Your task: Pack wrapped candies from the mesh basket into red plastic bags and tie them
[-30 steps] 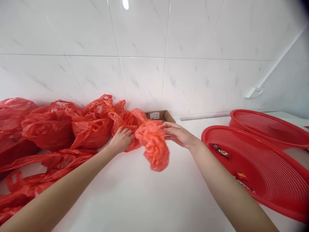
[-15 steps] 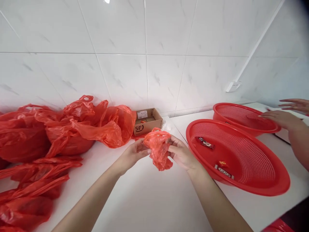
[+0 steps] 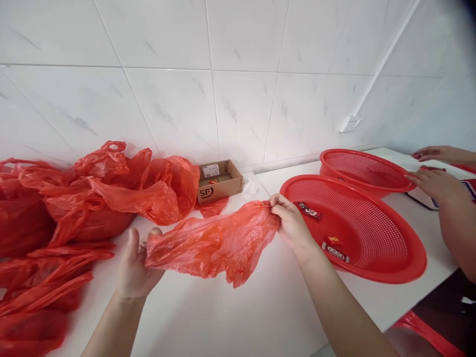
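A thin red plastic bag point(image 3: 219, 240) is stretched sideways above the white table point(image 3: 208, 322), crumpled and looking empty. My right hand point(image 3: 292, 220) pinches its right end between thumb and fingers. At the other end my left hand point(image 3: 137, 270) has its thumb raised, apart from the fingers. The bag's left edge lies against those fingers, which are partly hidden behind the plastic. Close to my right hand stands a large red plastic basket point(image 3: 386, 218) holding a few small wrapped snacks point(image 3: 336, 251).
Several filled red bags point(image 3: 92, 213) crowd the left side. An open cardboard box point(image 3: 221, 188) stands by the tiled wall. Behind the large basket is a second red basket point(image 3: 366, 166). At the right, a co-worker's hands point(image 3: 435, 183) are over what looks like a scale point(image 3: 427, 201).
The bag has gone from a bunched wad between both hands to a stretched-out sheet. My left hand has moved left and its thumb has lifted away. The view has shifted slightly.
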{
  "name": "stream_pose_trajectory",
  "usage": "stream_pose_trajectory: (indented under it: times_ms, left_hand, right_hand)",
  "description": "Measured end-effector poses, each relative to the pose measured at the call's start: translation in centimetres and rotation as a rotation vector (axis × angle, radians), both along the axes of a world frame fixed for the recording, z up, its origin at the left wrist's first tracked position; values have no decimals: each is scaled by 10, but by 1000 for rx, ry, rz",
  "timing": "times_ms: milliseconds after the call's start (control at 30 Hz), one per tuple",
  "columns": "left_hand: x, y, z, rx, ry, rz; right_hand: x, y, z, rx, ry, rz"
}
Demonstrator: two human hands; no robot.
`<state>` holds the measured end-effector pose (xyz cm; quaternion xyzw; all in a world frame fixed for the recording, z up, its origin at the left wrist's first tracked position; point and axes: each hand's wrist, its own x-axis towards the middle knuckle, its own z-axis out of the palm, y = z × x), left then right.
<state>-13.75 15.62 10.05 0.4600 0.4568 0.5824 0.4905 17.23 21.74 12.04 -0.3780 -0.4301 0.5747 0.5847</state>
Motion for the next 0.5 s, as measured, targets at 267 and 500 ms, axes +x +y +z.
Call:
stream_pose_trajectory:
  times_ms: [267,500]
  left_hand:
    - [-3,1,-10,68,655,-29]
    - [55,-6,-12,417,1183,-129]
  right_hand:
    - [14,-23,8,232,-448,-168]
    - [5,-64,-2,702,-714,176]
